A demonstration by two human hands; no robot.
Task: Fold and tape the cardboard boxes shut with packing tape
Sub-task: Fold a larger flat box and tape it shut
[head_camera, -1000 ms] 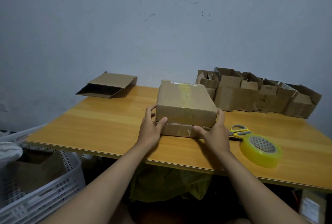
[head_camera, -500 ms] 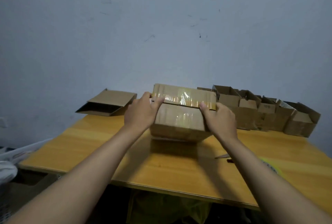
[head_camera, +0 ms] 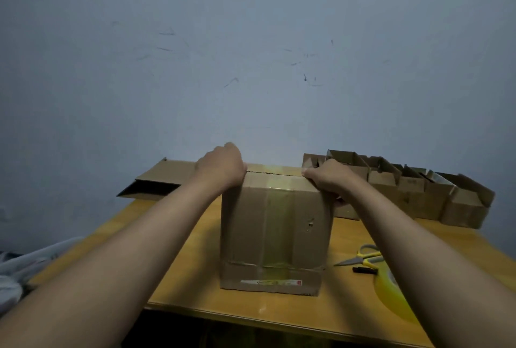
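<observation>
Head view: cardboard box (head_camera: 275, 224) now stands upright near the counter (head_camera: 195, 286) edge, left hand (head_camera: 223, 168) and right hand (head_camera: 328, 180) each in firm grip on its top corners; bare wood left.

head view, forward-down, near table (head_camera: 195, 286)

Matt brown cardboard box (head_camera: 275, 224) with glossy clear tape strip (head_camera: 275, 219); smooth, lightly glossy wooden table (head_camera: 178, 272).
</observation>
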